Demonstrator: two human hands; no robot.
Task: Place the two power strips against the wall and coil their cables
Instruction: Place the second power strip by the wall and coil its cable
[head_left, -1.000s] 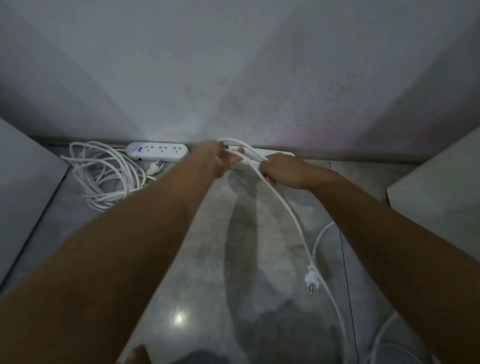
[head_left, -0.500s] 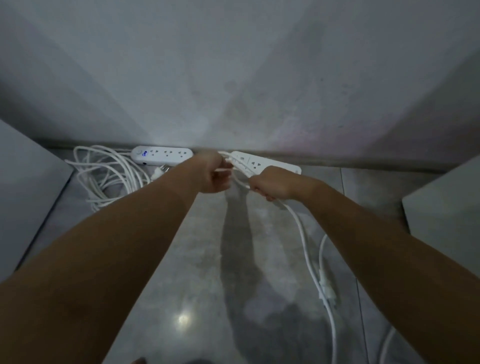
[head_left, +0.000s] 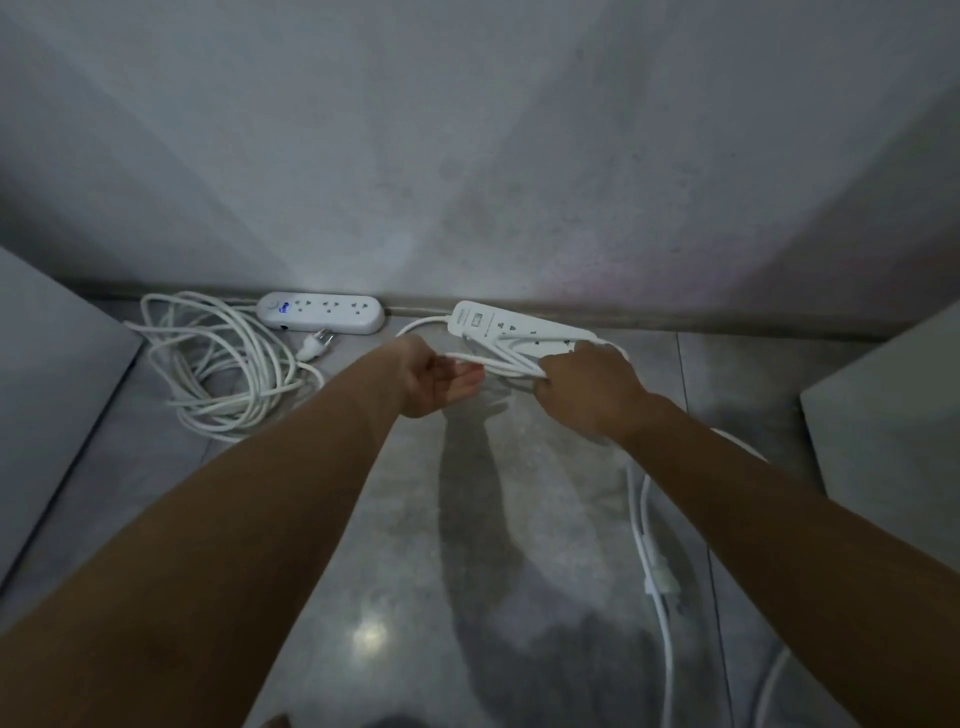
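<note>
Grey glossy floor (head_left: 395, 519) by pale wall (head_left: 467, 156); left grip (head_left: 436, 379) slack, right grip (head_left: 587, 389) tight round cable (head_left: 498, 361)

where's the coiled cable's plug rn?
Head view, left: the plug lies on the floor in front of the rounded power strip, right of the coiled cable.

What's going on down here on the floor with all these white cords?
A person is tidying two power strips. The left power strip sits at the wall, its coiled cable beside it. The right hand grips loops of loose cable over the right power strip; the left hand, palm up, touches them. The rest trails across the floor.
</note>
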